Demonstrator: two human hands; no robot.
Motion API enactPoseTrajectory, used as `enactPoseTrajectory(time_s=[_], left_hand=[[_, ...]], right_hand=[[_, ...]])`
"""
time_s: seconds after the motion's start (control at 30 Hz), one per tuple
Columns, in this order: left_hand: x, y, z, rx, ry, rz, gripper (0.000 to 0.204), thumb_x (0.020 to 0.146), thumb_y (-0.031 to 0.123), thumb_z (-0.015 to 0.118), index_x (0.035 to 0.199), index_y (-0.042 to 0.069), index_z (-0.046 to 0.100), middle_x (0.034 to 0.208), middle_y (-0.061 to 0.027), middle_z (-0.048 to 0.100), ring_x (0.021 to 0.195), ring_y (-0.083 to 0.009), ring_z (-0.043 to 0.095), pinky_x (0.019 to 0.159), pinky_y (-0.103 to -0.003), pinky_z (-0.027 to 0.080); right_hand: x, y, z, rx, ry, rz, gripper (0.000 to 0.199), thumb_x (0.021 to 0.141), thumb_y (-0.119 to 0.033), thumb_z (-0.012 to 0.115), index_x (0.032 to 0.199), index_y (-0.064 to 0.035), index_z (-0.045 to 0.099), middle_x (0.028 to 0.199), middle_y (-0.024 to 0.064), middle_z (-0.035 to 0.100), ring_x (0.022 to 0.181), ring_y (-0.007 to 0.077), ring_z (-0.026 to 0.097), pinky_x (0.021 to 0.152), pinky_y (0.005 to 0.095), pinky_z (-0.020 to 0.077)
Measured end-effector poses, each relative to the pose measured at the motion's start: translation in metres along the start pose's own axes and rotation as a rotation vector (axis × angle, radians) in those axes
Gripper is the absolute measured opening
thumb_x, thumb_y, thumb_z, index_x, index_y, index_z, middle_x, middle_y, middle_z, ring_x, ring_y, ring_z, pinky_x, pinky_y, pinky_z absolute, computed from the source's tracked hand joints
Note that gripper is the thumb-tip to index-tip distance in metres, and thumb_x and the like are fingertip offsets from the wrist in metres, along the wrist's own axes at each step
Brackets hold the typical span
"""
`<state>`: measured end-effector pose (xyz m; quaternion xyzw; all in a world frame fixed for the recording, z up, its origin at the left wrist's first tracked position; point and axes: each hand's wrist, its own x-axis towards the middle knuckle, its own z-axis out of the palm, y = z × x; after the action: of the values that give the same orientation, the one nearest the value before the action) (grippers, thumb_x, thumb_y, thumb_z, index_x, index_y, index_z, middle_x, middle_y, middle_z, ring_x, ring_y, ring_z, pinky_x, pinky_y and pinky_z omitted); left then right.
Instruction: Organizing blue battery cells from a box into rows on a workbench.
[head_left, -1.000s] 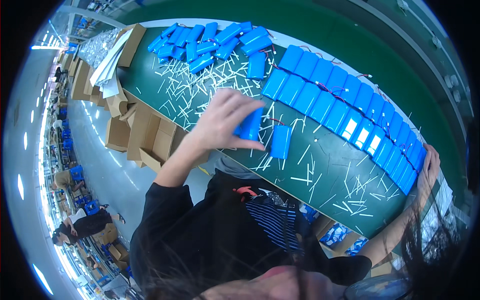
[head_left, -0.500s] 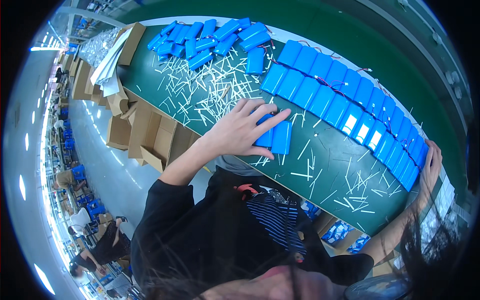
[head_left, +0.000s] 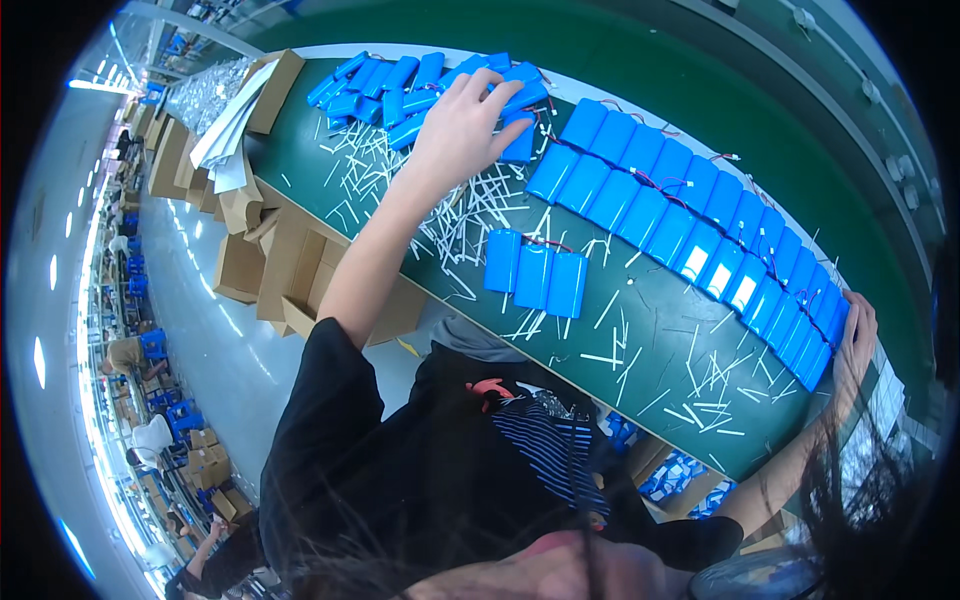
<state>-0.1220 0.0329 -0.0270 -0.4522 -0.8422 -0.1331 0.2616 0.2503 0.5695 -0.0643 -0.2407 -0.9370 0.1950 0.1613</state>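
My left hand (head_left: pixel 462 125) is over the right side of a loose pile of blue wrapped battery packs (head_left: pixel 372 78). Its fingers are spread and bent over a pack, thumb apart; no firm grip shows. Three blue battery packs (head_left: pixel 534 276) lie side by side near the table's front edge, a red wire at their tops. At the far right my right hand (head_left: pixel 857 335) rests against the end of a long double row of battery packs (head_left: pixel 640 215), fingers stretched out. Thin wires with white connectors run between and behind the rows.
Many thin white strips (head_left: pixel 455 215) litter the green table (head_left: pixel 480 335), more of them at the front right (head_left: pixel 712 385). Cardboard boxes (head_left: pixel 290 265) and white sheets (head_left: pixel 232 140) stand left of the table. Below its front edge are boxes of blue-and-white pieces (head_left: pixel 672 475).
My left hand has moved up and away from the small group by the front edge to the pile. Three packs now show there, uncovered. My right hand has stayed at the row's end.
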Motion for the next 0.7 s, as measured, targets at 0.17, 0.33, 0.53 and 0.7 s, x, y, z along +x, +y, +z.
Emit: enactPoseTrajectory(time_s=[0.17,0.33,0.53,0.7], left_hand=[[-0.013,-0.018,0.013,-0.029,-0.07,-0.139,0.037,0.098,0.026,0.082,0.129,0.009,0.075,0.125,-0.0084,0.065,0.08,-0.021,0.066,0.071,-0.032,0.056],[-0.044,0.001,-0.004,-0.026,-0.015,-0.142,0.032,0.099,0.023,0.08,0.125,0.006,0.075,0.121,-0.0077,0.065,0.076,-0.0187,0.064,0.071,-0.031,0.056],[-0.043,0.003,-0.003,-0.252,-0.081,-0.235,0.028,0.099,0.017,0.078,0.124,0.006,0.075,0.114,-0.0064,0.066,0.081,-0.0165,0.062,0.074,-0.029,0.054],[-0.006,-0.019,0.002,-0.178,-0.048,-0.127,0.024,0.103,0.016,0.073,0.126,0.009,0.075,0.119,-0.0066,0.069,0.096,-0.0204,0.065,0.083,-0.029,0.055]], right_hand=[[0.001,-0.004,0.0,0.015,-0.001,0.018,0.044,0.117,-0.036,0.046,0.13,-0.0038,0.073,0.139,0.012,0.066,0.13,0.0279,0.059,0.115,0.0394,0.0418],[-0.001,-0.002,-0.003,0.038,-0.011,0.029,0.044,0.117,-0.037,0.046,0.13,-0.0041,0.073,0.139,0.012,0.066,0.129,0.0281,0.059,0.115,0.0398,0.042],[0.001,0.003,-0.001,0.018,-0.009,0.005,0.043,0.117,-0.037,0.048,0.129,-0.0047,0.075,0.141,0.0125,0.066,0.129,0.0295,0.06,0.114,0.0386,0.0436],[0.004,-0.007,0.0,0.018,-0.002,0.011,0.043,0.116,-0.036,0.049,0.129,-0.0045,0.074,0.141,0.0128,0.066,0.13,0.0296,0.06,0.114,0.0384,0.0434]])
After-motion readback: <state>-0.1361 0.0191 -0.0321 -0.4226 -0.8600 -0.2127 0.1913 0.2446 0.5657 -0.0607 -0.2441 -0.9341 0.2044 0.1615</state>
